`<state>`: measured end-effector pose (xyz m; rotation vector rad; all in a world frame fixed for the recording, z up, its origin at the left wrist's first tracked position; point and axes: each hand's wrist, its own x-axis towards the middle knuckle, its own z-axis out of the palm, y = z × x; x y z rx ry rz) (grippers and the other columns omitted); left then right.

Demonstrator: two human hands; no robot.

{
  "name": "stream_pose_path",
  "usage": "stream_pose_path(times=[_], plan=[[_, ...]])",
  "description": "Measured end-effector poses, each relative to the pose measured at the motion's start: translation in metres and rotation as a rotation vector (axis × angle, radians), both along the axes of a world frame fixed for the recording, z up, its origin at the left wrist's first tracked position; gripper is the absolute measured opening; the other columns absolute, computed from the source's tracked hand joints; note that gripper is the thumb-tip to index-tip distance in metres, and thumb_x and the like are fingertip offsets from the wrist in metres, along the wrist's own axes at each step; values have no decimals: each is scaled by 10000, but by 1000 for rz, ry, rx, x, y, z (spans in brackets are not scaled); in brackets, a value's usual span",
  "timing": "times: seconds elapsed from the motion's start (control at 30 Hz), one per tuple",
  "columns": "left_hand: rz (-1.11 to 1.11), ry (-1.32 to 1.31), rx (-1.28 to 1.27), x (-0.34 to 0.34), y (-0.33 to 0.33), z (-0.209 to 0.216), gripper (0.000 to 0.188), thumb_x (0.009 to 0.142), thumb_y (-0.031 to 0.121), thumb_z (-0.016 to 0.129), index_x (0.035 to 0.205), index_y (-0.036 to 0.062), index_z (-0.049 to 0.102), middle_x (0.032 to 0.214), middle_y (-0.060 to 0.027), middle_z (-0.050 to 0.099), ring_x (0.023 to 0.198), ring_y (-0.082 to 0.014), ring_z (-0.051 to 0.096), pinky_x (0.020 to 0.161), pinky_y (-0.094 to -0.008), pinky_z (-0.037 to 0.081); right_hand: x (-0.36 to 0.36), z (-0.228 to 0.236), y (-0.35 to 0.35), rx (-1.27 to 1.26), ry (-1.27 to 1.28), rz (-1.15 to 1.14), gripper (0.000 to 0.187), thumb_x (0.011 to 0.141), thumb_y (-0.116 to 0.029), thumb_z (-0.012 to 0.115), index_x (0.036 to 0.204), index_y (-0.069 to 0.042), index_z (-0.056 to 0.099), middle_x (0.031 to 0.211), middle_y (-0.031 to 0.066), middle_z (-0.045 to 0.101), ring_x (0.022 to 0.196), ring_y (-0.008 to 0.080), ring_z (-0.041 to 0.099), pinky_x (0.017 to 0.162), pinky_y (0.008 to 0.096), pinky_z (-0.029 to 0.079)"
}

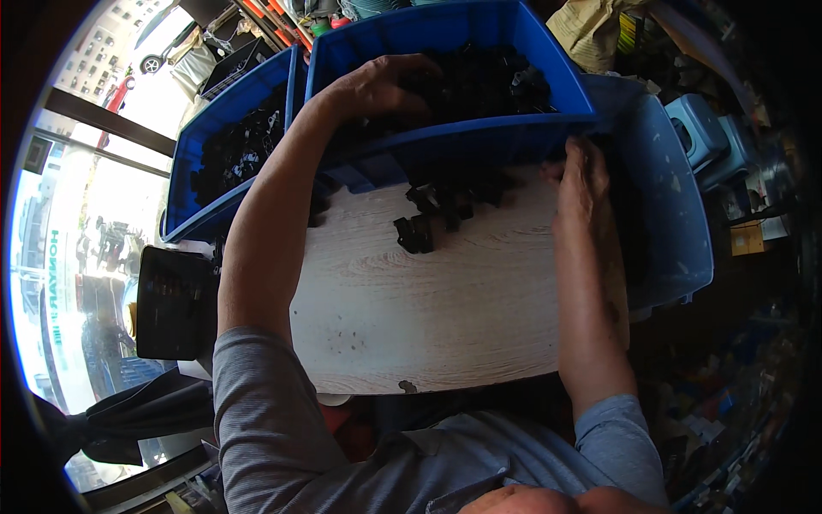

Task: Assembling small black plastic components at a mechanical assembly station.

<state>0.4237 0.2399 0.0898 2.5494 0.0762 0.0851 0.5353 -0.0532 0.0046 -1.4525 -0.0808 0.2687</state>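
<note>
My left hand (385, 86) reaches over the near wall of the large blue bin (454, 128), its fingers curled round some of the small black plastic parts (488, 81) heaped inside. Its fingertips are lost among the dark pieces. At the table's right edge, close to that bin's near right corner, my right hand (584, 182) has its fingers apart, with nothing visible in them. Between the two hands, a loose cluster of black plastic pieces (415, 233) lies on the pale wood-grain table (428, 317).
Another blue bin (205, 210) of black parts stands at the left. On the right is a lighter blue tub (676, 214), dark inside. A dark box (174, 301) sits left of the table, near a bright window. Blue plastic stools (698, 128) stand far right.
</note>
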Motion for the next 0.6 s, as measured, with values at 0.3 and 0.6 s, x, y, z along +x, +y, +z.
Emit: stream_pose_path(times=[0.3, 0.6], plan=[[194, -52, 11, -10, -10, 20, 637, 808, 322, 816, 1380, 180, 575, 1374, -120, 596, 1288, -301, 556, 1133, -472, 416, -2, 7, -3, -8, -21, 11, 474, 978, -353, 599, 1361, -77, 567, 946, 110, 644, 789, 192, 630, 796, 405, 583], [280, -282, -207, -49, -63, 55, 676, 742, 259, 816, 1371, 167, 586, 1200, -94, 641, 1121, -225, 621, 1014, -368, 499, -1, 3, -2, 17, -24, 16, 500, 973, -355, 601, 1370, -54, 550, 967, 101, 636, 776, 178, 617, 764, 388, 574]])
